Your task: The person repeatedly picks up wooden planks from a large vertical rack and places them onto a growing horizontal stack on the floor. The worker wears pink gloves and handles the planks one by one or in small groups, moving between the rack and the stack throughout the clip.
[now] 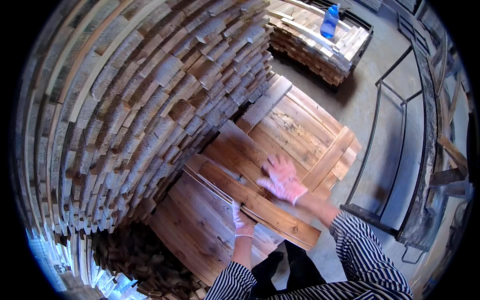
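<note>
My left hand (243,223), in a pale knit glove, is closed round the near edge of a long wooden board (277,215). At least one more thin board lies along that edge under it, tilted across the pile. My right hand (283,181), in a pinkish-white glove and slightly blurred, hovers over or rests on the boards just beyond; which one, I cannot tell. Its fingers are apart and nothing shows in them. Below both hands, flat boards (200,225) lie side by side, and a crosswise board (327,157) lies on the farther ones.
A tall stack of rough planks (150,100) rises close on the left. Beyond lies a lower wood pile (312,47) with a blue bottle (329,22) on top. A black metal frame (377,145) stands at right. Wood offcuts (150,265) fill the lower left.
</note>
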The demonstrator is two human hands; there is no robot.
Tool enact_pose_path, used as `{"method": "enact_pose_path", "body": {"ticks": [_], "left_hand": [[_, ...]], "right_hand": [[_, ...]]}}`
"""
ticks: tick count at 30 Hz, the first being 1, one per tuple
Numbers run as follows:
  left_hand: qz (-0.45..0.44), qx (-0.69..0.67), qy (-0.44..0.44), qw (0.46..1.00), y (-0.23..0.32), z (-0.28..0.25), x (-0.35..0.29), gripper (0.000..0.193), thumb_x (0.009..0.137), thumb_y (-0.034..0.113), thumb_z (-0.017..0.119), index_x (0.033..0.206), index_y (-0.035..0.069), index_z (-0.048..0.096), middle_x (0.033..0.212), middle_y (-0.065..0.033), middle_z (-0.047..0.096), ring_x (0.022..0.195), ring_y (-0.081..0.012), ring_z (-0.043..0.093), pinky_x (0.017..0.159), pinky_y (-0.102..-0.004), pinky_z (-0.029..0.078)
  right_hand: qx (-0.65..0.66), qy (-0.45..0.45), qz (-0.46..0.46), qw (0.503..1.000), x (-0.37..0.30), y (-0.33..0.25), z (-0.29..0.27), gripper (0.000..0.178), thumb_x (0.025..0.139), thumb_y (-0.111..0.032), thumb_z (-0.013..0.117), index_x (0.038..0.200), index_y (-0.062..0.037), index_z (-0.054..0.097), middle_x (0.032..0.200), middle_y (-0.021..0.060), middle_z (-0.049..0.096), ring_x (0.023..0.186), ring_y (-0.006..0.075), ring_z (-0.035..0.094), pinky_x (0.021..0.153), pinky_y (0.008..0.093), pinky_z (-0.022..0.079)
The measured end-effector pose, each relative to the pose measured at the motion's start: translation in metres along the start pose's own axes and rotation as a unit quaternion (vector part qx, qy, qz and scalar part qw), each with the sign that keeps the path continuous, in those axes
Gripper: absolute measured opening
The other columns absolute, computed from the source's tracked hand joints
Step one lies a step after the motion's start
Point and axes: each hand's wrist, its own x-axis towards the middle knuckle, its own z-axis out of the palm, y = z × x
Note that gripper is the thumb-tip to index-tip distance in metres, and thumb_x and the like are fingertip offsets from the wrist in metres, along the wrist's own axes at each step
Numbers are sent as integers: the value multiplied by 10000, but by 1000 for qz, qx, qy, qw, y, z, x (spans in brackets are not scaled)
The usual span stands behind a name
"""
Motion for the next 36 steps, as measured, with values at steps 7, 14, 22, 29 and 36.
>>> {"method": "enact_pose_path", "body": {"ticks": [7, 14, 22, 29, 36], "left_hand": [[-61, -25, -34, 997, -15, 48, -16, 817, 843, 607, 726, 1441, 102, 490, 1406, -108, 570, 1280, -330, 556, 1109, -508, 452], [-32, 27, 2, 999, -21, 41, 5, 917, 801, 666, 737, 1460, 84, 478, 1402, -115, 589, 1275, -332, 569, 1093, -504, 469], [-48, -66, -19, 996, -18, 50, 1, 885, 812, 700, 698, 1444, 112, 503, 1390, -104, 596, 1260, -311, 576, 1090, -491, 472], [36, -272, 41, 961, -4, 48, -79, 835, 900, 708, 582, 1463, 105, 455, 1439, -114, 543, 1304, -326, 528, 1139, -489, 409], [142, -331, 203, 910, 12, -25, -155, 692, 962, 615, 576, 1412, 95, 501, 1400, -123, 567, 1328, -340, 492, 1167, -533, 347]], "right_hand": [[183, -139, 77, 970, -64, -25, -25, 747, 866, -605, 647, 1486, -224, 476, 1183, 273, 569, 1138, 448, 582, 925, 500, 508], [67, 81, 75, 992, 21, 100, -8, 689, 878, -525, 665, 1465, -205, 500, 1247, 218, 582, 1134, 432, 574, 984, 495, 481], [4, 66, -76, 995, 2, 5, -1, 754, 885, -664, 592, 1364, -84, 539, 1279, 230, 543, 1188, 476, 503, 940, 552, 461], [45, -251, -93, 962, -17, -97, 3, 869, 819, -629, 686, 1543, -244, 400, 1378, 242, 530, 1231, 436, 559, 970, 503, 506], [-98, -255, -368, 889, 98, -194, 78, 707, 872, -506, 682, 1520, -367, 436, 1563, 154, 426, 1355, 425, 479, 1048, 559, 443]]}}
